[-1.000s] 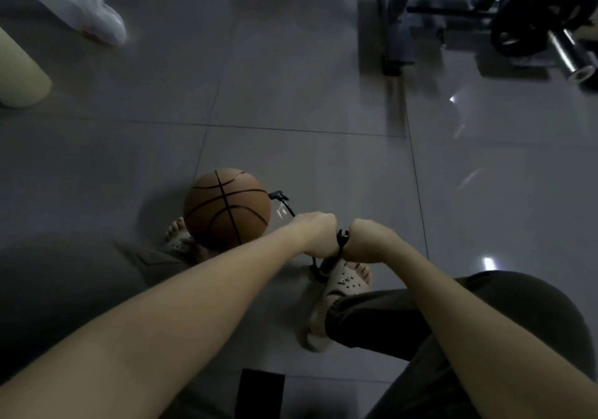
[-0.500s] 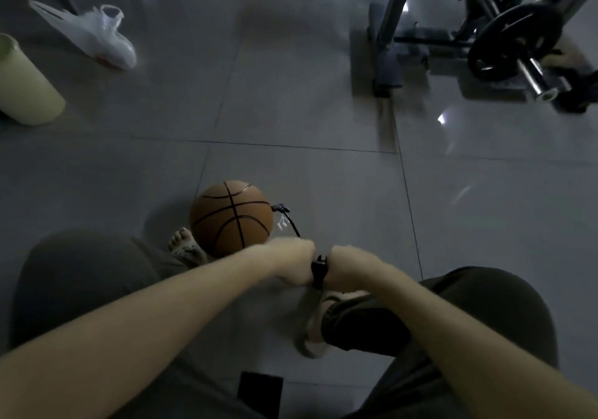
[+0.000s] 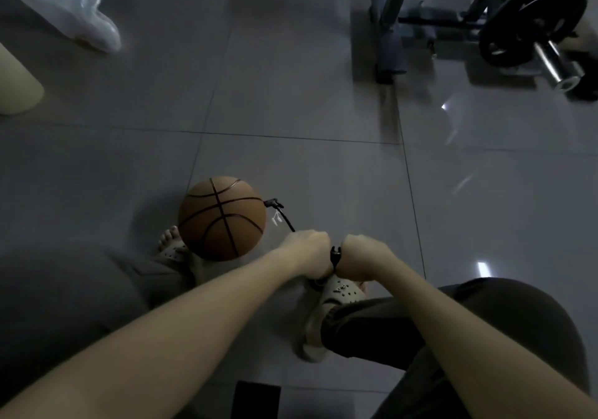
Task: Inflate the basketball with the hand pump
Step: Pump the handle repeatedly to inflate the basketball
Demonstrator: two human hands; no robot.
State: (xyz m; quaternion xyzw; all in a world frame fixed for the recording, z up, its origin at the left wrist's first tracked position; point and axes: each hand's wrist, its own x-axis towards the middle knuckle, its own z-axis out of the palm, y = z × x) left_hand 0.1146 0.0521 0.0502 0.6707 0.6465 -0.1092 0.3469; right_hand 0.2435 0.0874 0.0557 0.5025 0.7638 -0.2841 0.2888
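Two fists, left hand (image 3: 309,248) and right hand (image 3: 364,253), clench the stiff pump handle (image 3: 335,254); the thin hose (image 3: 286,219) probably kinks easily at the light basketball (image 3: 222,218).

I'm looking down at a glossy grey tiled floor (image 3: 291,88), its dark grout lines crossing ahead of my knees and small light glints on the right-hand tiles. The basketball (image 3: 222,218) sits on the floor, touching my left sandal (image 3: 173,250). My right sandal (image 3: 326,308) is planted on the tile near the middle. Far left, a pale cream container (image 3: 16,85) stands at the frame edge, and beyond it a crumpled white plastic bag (image 3: 77,14) lies flat. At the top right, a dark metal rack base (image 3: 390,46) rests on the floor, with a black weight plate (image 3: 530,17) on a chrome bar beside it. A dark flat rectangle (image 3: 257,399) lies at the bottom edge; I can't tell what it is.
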